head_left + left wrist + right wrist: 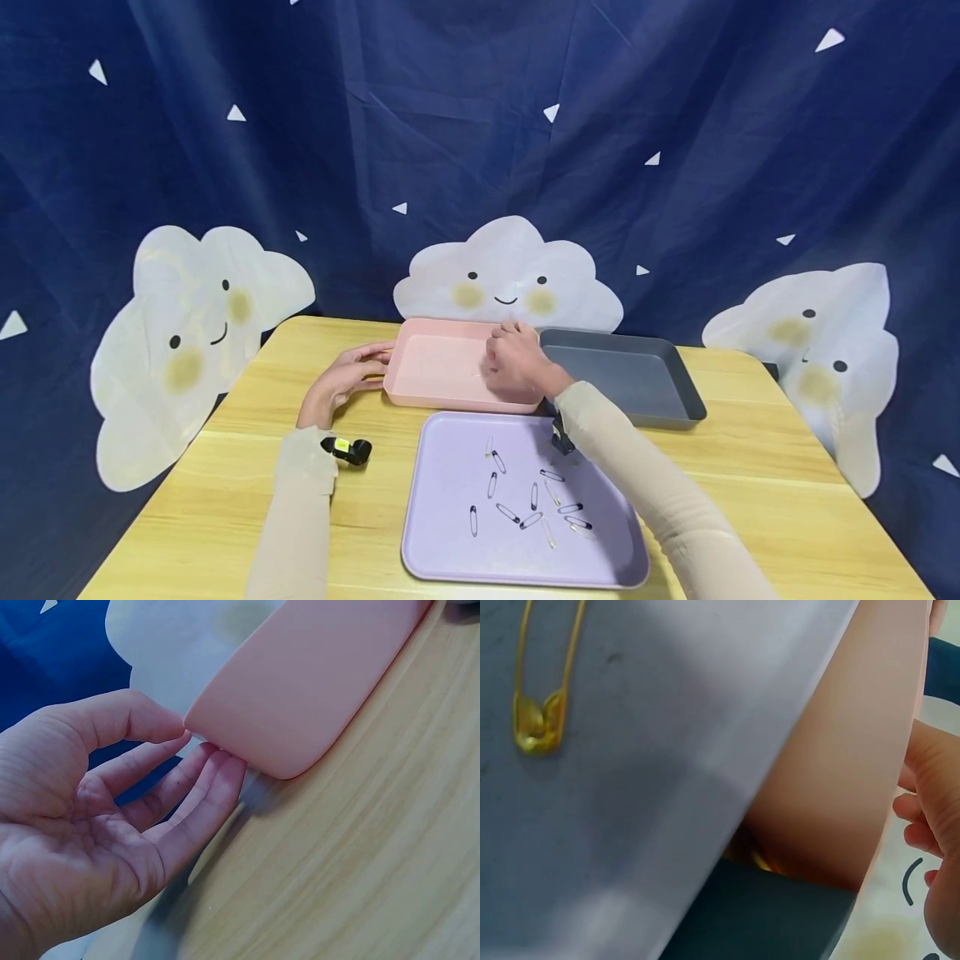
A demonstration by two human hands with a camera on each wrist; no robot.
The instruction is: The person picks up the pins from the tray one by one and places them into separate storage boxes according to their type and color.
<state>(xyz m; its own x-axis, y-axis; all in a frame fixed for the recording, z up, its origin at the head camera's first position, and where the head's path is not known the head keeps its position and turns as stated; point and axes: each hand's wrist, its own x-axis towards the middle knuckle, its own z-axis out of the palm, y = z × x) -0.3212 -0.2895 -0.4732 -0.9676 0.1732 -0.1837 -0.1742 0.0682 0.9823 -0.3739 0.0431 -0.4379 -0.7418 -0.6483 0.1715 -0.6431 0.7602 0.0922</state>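
Observation:
A shallow pink tray (438, 367) lies at the back of the table. My left hand (345, 379) touches its left end; in the left wrist view, thumb and fingertips meet the pink wall (300, 690) near a corner, fingers relaxed. Over the tray's right end is my right hand (517, 358), its fingers bent inward; I cannot tell whether it holds a pin. Nearer me, a lilac tray (442, 558) carries several safety pins, some black (473, 521), some gold (550, 533). The right wrist view shows one gold safety pin (538, 735) up close.
A dark grey tray (622, 379) adjoins the pink one on the right. All three trays sit on a light wooden table (780, 500). Behind it hangs a dark blue curtain (480, 125) with smiling white clouds. A black wrist camera (348, 451) is strapped to the left wrist.

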